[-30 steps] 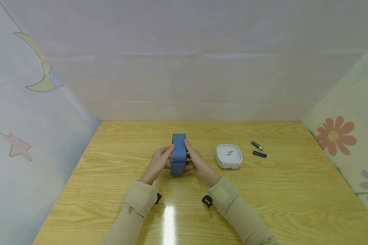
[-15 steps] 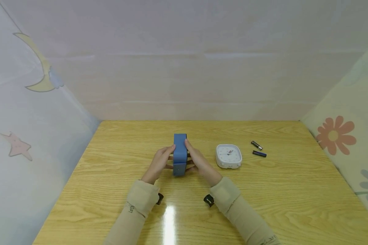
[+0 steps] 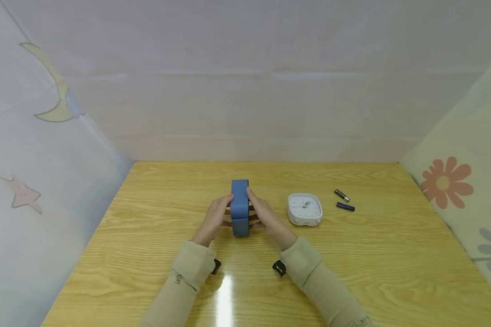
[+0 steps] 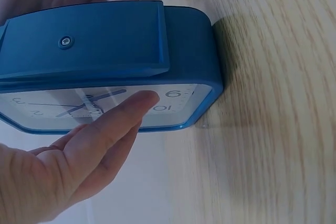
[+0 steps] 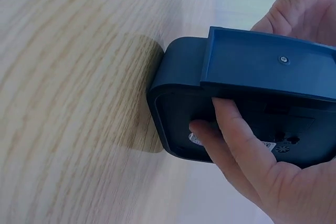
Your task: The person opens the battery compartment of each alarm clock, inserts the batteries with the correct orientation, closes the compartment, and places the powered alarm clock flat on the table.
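Observation:
A blue alarm clock (image 3: pixel 240 200) stands on its side between both hands, in the middle of the head view. In the left wrist view, its white dial (image 4: pixel 63 106) faces the left hand (image 3: pixel 214 217), whose fingers lie across the glass. The right hand (image 3: pixel 267 219) grips the clock from its dark back (image 5: pixel 236 129), with fingertips near the knobs and a label. A base panel with one screw (image 5: pixel 283 60) faces the person. The clock's lower side touches or nearly touches the wooden table (image 3: pixel 147 254).
To the right lies a white alarm clock (image 3: pixel 304 209), face up. Beyond it are two batteries, one black and silver (image 3: pixel 342 195), one dark blue (image 3: pixel 345 206). Printed cloth walls (image 3: pixel 245 113) border the table behind and at both sides.
Both hands and the blue alarm clock have shifted slightly to the right, and the clock looks a little straighter. The hold stays the same; the white clock and batteries lie as before.

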Demonstrator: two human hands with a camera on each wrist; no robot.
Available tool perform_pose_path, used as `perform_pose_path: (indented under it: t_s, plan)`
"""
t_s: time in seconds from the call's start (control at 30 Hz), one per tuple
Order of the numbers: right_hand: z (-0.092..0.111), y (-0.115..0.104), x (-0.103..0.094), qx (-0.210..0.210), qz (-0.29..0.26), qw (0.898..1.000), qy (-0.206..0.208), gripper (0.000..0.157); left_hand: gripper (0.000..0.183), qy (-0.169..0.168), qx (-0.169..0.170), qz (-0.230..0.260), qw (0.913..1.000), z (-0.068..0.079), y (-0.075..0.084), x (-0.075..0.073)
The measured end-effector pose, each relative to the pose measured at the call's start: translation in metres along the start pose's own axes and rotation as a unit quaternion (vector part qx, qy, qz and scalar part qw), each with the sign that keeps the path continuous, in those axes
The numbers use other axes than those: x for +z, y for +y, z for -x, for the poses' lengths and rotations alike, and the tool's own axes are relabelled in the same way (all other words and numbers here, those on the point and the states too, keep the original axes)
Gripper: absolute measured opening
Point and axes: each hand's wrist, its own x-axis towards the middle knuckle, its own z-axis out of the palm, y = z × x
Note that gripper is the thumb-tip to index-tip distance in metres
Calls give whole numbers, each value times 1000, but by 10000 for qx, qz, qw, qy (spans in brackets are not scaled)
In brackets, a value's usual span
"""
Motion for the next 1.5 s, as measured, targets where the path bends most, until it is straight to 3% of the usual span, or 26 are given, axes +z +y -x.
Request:
perform_pose_path:
  t_s: [0.23, 0.5, 1.07, 1.5]
  plan:
    - [-1, 2, 0, 59, 102, 9998, 132, 74, 49, -14, 17, 154, 9999, -19, -25, -3]
    - [0, 5, 0, -4, 83, 9999, 143, 52, 49, 121, 88, 154, 9998, -20, -31, -1]
    - [2, 4, -2, -200, 259, 9992, 208, 56, 51, 52, -106, 577, 9983, -17, -28, 1]
    - [2, 7, -4, -309, 732, 9963, 329, 57, 52, 20, -31, 1141, 9935, -16, -33, -1]
